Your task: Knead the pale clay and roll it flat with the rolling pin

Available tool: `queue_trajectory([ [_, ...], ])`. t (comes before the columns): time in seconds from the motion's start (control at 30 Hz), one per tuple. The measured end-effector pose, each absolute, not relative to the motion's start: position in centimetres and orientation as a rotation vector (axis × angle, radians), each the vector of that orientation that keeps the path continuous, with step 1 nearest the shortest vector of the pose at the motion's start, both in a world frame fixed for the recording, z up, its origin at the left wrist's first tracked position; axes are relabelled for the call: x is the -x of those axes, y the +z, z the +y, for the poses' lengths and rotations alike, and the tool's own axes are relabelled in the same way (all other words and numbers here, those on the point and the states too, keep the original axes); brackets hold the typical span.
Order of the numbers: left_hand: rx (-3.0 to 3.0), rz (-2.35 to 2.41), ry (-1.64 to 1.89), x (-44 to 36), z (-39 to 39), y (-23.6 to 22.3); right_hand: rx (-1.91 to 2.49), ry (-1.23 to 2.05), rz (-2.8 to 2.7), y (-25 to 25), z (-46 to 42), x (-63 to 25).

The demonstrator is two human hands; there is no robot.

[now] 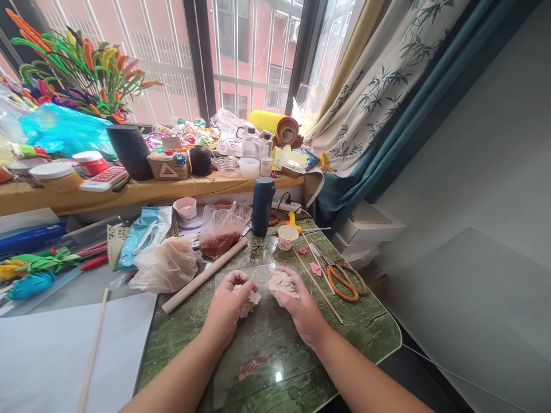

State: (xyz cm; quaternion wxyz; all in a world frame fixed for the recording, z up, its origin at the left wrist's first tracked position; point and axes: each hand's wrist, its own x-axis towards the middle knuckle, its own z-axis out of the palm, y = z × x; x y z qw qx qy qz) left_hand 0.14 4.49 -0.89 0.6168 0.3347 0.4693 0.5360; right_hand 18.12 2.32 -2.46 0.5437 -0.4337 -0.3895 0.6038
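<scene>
Left hand (228,299): in the head view, fingers curled around a crumbly pale lump (248,303), grasping it.
Right hand (301,312): cupped around a second pale lump (283,284), grasping it, its top exposed; the two lumps are apart.
Clear sheet (258,350): on the green table (172,350), beneath both hands.
Rolling pin (206,274): lying slantwise, left of and beyond the left hand, not touching it.
Plastic bag (166,265): crumpled, left of the rolling pin.
Paper cup (288,237): upright, just beyond the right hand.
Dark blue bottle (262,207): standing farther beyond both hands.
Thin sticks (317,284): right of the right hand.
Scissors (344,285): orange-handled, right of those sticks.
</scene>
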Motion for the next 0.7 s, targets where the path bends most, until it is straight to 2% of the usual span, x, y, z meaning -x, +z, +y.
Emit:
queue_trajectory([
  [0.17, -0.546, 1.024, 1.534, -0.3, 3.7, 0.1, 0.950, 1.557, -0.728, -1.2, 1.3, -16.0],
  [0.23, -0.579, 1.082, 1.733, -0.5, 3.0, 0.7, 0.888, 1.617, -0.606, -1.0, 0.9, -14.5],
  [0.3, -0.685, 1.063, 1.781, -0.6, 2.3, 1.0, 0.833, 1.655, -0.575, -1.2, 0.6, -13.2],
  [0.7, -1.771, 0.832, 1.191, 0.1, 2.2, 0.9, 0.811, 1.606, -0.896, -1.9, -0.5, -15.2],
])
